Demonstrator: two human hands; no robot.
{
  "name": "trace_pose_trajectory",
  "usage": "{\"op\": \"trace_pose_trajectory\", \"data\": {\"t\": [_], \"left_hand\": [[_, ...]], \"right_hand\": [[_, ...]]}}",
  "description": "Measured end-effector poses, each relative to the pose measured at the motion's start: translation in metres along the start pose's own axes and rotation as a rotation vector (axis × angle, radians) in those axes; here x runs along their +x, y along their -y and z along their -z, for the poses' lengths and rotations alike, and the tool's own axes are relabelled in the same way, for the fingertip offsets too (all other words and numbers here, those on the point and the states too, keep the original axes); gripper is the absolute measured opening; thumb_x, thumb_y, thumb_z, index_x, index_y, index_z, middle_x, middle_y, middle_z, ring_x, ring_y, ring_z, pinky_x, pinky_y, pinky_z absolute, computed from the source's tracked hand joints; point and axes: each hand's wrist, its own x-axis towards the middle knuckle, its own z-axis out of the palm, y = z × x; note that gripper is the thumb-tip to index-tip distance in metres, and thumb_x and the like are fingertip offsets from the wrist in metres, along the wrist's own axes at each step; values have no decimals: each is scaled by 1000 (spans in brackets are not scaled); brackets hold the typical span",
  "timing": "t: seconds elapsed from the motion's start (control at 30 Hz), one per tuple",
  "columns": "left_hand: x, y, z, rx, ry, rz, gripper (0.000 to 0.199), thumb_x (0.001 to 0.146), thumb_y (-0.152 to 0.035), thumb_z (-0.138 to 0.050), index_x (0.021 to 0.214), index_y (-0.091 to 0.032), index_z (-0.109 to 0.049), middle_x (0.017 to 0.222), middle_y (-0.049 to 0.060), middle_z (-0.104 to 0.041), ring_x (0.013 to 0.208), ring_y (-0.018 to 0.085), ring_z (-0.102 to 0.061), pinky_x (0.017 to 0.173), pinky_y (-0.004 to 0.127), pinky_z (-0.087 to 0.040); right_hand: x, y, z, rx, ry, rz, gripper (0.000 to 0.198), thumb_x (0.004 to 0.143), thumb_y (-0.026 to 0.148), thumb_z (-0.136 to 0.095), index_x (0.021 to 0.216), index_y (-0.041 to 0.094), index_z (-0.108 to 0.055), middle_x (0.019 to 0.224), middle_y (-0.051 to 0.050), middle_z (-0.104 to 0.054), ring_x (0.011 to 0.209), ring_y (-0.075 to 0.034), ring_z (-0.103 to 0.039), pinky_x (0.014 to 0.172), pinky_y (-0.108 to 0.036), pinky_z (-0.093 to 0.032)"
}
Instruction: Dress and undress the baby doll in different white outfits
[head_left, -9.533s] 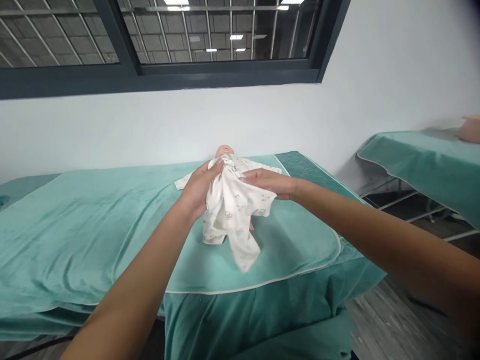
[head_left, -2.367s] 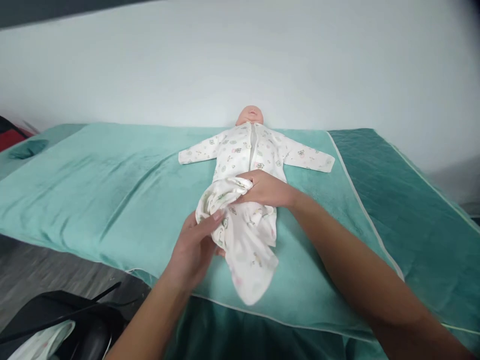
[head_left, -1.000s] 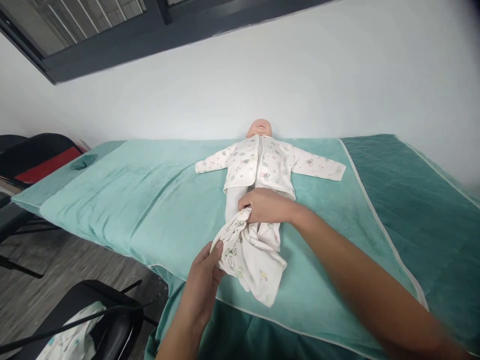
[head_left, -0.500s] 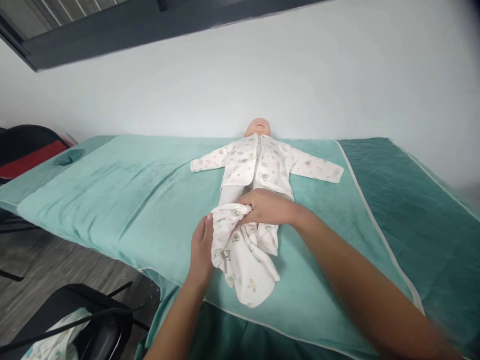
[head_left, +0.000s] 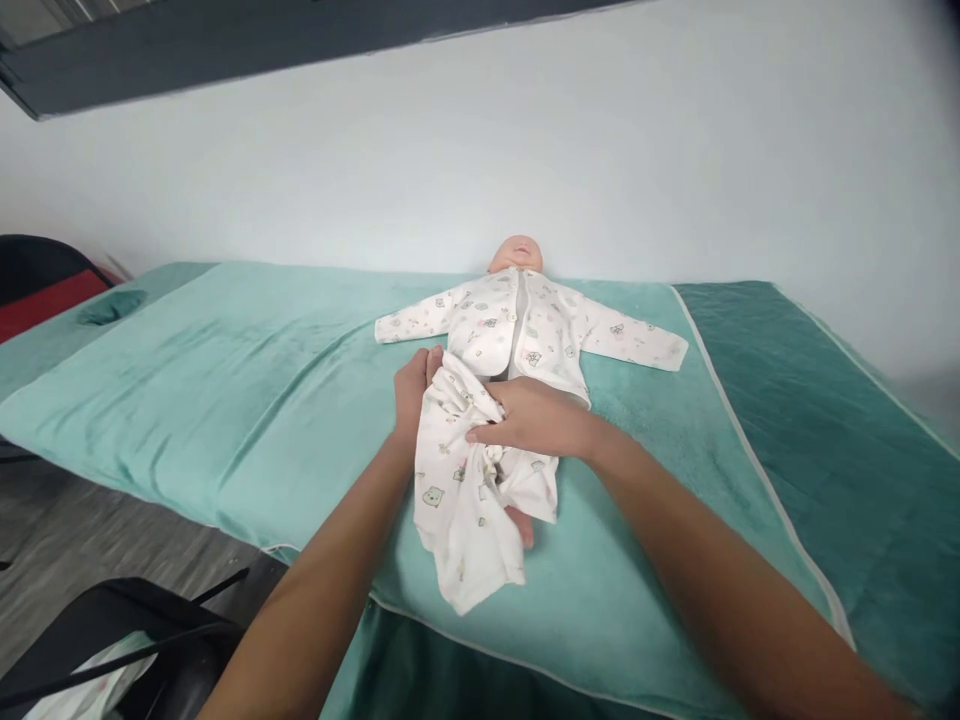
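Pale wall along the far edge of a green bed, which runs wide to the left of the doll; black chair off the near edge, lower left. Doll on its back, head close to the far edge, trousers bunched over its lower half, one cuff near the white-piped near edge. Left hand clutches the waistband, right hand grips cloth just beside it, one foot showing below.

This appears to be a care-training room: a pink-headed baby doll lies on a long, green plush-covered bed (with a round hollow at one end), near a black chair.
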Motion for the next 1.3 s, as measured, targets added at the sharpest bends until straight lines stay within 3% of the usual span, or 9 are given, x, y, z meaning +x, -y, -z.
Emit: {"op": "trace_pose_trajectory", "data": {"t": [0.1, 0.23, 0.33, 0.4, 0.57, 0.67, 0.97, 1.3], "left_hand": [[8, 0, -6, 52, -11, -45, 43, 95, -46, -39, 62, -22, -27, 54, -4, -31, 57, 12, -27, 52, 27, -23], [5, -1, -3, 23, 23, 0, 39, 93, -45, -44, 65, -21, -34, 60, -3, -41, 61, 12, -36, 55, 26, -29], [-15, -3, 10, -51, -77, 87, 29, 92, -44, -49, 76, -21, -43, 73, -2, -51, 69, 13, -46, 62, 24, -37], [-38, -3, 22, -72, -109, 159, 29, 91, -45, -50, 77, -21, -44, 73, -3, -49, 68, 12, -46, 63, 24, -38], [-98, -5, 46, -20, 234, 181, 35, 89, -51, -50, 73, -20, -48, 66, -3, -47, 63, 13, -42, 59, 25, -35], [-110, -6, 48, 22, 281, 161, 37, 93, -51, -44, 71, -21, -46, 67, -2, -48, 64, 14, -42, 59, 26, -34], [-73, 6, 38, 398, 182, -31, 33, 95, -42, -38, 70, -23, -30, 62, -3, -40, 57, 14, -37, 57, 28, -24], [-33, 8, 22, 631, 51, -133, 22, 97, -37, -37, 79, -23, -39, 69, 1, -47, 58, 17, -46, 56, 29, -19]], "right_hand": [[2, -3, -3, 57, -39, 5, 29, 78, 36, -64, 103, 23, -66, 100, -3, -72, 86, -22, -65, 67, -29, -43], [7, -7, -9, 113, -168, -28, 14, 80, 28, -56, 87, 21, -65, 88, -1, -72, 78, -19, -63, 65, -28, -41], [10, -8, -14, 156, -263, -10, 13, 79, 24, -53, 87, 22, -63, 85, 1, -70, 76, -17, -62, 65, -27, -40], [11, -9, -16, 177, -295, -19, 12, 78, 23, -52, 85, 22, -62, 80, 2, -69, 71, -16, -61, 63, -26, -39], [12, -11, -18, 169, -324, -45, 6, 79, 25, -50, 76, 22, -55, 71, 3, -63, 64, -16, -57, 57, -27, -35], [11, -10, -17, 172, -318, -42, 7, 81, 27, -50, 76, 22, -53, 73, 3, -63, 66, -17, -57, 58, -27, -35], [8, -10, -15, 177, -282, -20, 13, 84, 32, -53, 77, 22, -49, 77, 2, -62, 70, -17, -56, 63, -28, -36], [9, -14, -16, 222, -306, -31, 16, 87, 38, -55, 90, 22, -56, 89, -1, -67, 81, -20, -62, 70, -33, -43]]}}
